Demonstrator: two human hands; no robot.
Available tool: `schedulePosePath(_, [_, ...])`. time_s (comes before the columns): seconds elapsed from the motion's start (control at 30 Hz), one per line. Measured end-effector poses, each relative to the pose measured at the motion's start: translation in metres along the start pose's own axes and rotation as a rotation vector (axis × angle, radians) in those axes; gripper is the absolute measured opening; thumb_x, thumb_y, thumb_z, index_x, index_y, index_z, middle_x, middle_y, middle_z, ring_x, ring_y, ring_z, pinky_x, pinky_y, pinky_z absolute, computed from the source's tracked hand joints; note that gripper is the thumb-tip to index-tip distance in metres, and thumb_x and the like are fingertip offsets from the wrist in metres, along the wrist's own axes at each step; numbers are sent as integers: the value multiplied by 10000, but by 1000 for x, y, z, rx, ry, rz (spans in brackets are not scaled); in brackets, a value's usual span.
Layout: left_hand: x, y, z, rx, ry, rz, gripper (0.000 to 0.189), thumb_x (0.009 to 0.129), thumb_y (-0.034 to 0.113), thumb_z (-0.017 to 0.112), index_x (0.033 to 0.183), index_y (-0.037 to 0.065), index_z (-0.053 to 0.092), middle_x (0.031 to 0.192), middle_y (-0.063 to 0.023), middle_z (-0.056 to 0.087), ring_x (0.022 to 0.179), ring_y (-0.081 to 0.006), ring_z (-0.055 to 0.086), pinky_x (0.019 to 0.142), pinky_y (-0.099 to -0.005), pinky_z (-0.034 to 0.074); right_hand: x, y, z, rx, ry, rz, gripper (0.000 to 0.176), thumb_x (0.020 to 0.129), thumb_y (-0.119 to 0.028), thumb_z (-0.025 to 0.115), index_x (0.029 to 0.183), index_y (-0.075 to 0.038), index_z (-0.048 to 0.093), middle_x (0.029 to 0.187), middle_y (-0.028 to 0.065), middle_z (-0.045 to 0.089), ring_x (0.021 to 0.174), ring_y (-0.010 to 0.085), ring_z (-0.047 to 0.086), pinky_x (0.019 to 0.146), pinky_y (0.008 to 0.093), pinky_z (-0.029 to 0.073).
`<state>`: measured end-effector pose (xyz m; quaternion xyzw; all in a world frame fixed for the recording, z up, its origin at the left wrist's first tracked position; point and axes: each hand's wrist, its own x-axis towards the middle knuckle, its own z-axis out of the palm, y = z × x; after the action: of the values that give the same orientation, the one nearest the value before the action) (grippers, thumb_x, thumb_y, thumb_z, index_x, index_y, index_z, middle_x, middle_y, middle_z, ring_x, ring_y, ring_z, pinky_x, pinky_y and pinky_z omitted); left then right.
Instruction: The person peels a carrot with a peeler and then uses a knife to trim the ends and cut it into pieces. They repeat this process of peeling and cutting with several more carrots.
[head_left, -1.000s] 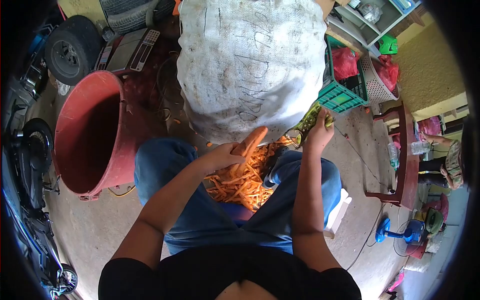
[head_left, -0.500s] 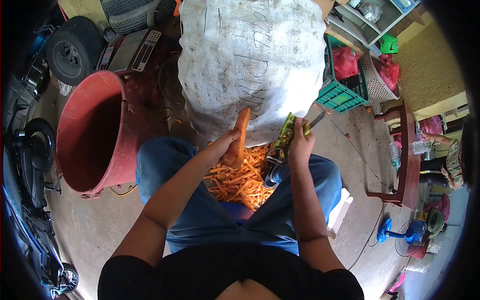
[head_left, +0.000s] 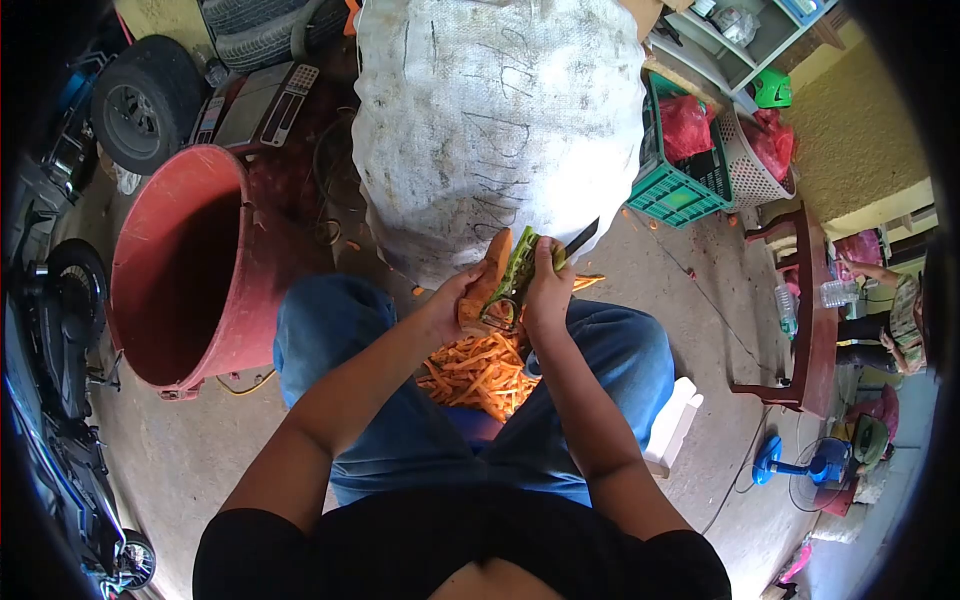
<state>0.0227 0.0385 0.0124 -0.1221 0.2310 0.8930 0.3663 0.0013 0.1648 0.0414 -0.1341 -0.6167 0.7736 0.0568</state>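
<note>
My left hand (head_left: pixel 458 302) is closed round a long orange vegetable (head_left: pixel 497 262), which looks partly peeled. My right hand (head_left: pixel 547 292) grips a green peeler (head_left: pixel 518 272) against the vegetable's right side. A dark blade (head_left: pixel 582 238) sticks out beyond my right fingers, up and to the right. Orange strips (head_left: pixel 480 376) lie heaped below both hands, between my knees. Just ahead of the hands stands a large white woven sack (head_left: pixel 500 120) with dark handwriting on it.
A large red bin (head_left: pixel 235 270) stands left of my knees. Right of the sack are a green crate (head_left: pixel 690 195) and a white basket (head_left: pixel 745 160). A red-brown bench (head_left: pixel 818 330) is at the right, with a person (head_left: pixel 905 320) beyond it.
My right hand has moved left with the peeler, which now meets the vegetable. A peel strip now shows right of my right hand. My left hand has shifted slightly.
</note>
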Motion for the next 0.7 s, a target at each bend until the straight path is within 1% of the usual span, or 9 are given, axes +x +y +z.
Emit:
schedulePosePath(0.07, [0, -2, 5, -171, -41, -15, 336, 845, 334, 412, 1058, 80, 467, 965, -58, 551, 878, -187, 543, 757, -344, 446, -3, -3, 3, -7, -13, -19, 177, 849, -183, 457, 837, -14, 509, 706, -18, 477, 618, 57, 424, 570, 199, 363])
schedulePosePath(0.23, [2, -4, 8, -214, -93, -40, 359, 844, 359, 404, 1057, 78, 472, 966, -58, 552, 877, -181, 539, 780, -350, 432, -5, -11, 7, -119, -16, -93, 185, 850, -175, 452, 828, -2, 515, 678, -12, 486, 601, 59, 431, 562, 201, 365])
schedulePosePath(0.33, [-1, -6, 13, -189, -71, -57, 372, 846, 379, 389, 1037, 73, 480, 929, -67, 561, 822, -184, 552, 744, -359, 448, -3, -6, 7, -215, 23, -180, 224, 835, -184, 477, 801, 32, 524, 640, 72, 531, 566, 115, 473, 544, 252, 388])
schedulePosePath(0.4, [-1, -6, 14, -158, -52, -72, 379, 850, 389, 375, 1023, 70, 484, 902, -74, 566, 784, -190, 561, 716, -360, 460, -1, -5, 6, -467, 95, -331, 206, 815, -171, 497, 800, 33, 526, 629, 135, 537, 558, 184, 499, 548, 295, 401])
schedulePosePath(0.43, [-1, -7, 13, 14, 70, -139, 386, 855, 394, 359, 1021, 66, 477, 873, -82, 565, 747, -194, 565, 683, -352, 469, 10, -2, 0, -502, 161, -352, 192, 801, -157, 507, 771, 31, 526, 613, 162, 528, 542, 229, 498, 535, 319, 400])
schedulePosePath(0.5, [-3, -8, 15, 193, 192, -204, 394, 860, 399, 342, 1019, 62, 470, 845, -91, 565, 710, -198, 569, 650, -344, 479, 35, -4, -11, -501, 307, -407, 228, 812, -187, 500, 753, 28, 544, 608, 105, 546, 544, 142, 488, 511, 292, 392])
schedulePosePath(0.53, [-6, -10, 18, 206, 192, -251, 398, 865, 396, 329, 1020, 54, 460, 827, -94, 560, 694, -196, 569, 633, -333, 482, 36, -27, -11, -565, 397, -343, 227, 811, -189, 502, 749, 22, 555, 579, 95, 543, 495, 151, 477, 468, 297, 379])
schedulePosePath(0.57, [-10, -12, 21, 214, 193, -302, 402, 870, 394, 315, 1021, 47, 450, 808, -97, 555, 678, -194, 569, 615, -321, 485, 50, -27, -22, -573, 464, -450, 234, 810, -198, 503, 755, 20, 564, 568, 90, 544, 466, 150, 467, 443, 298, 367])
schedulePosePath(0.7, [-15, 1, 24, 351, 168, -340, 400, 877, 377, 306, 1030, 31, 435, 796, -102, 551, 680, -187, 567, 627, -323, 486, 71, -37, -43, -515, 618, -457, 218, 825, -155, 487, 702, 21, 526, 555, 66, 513, 479, 112, 441, 443, 276, 356])
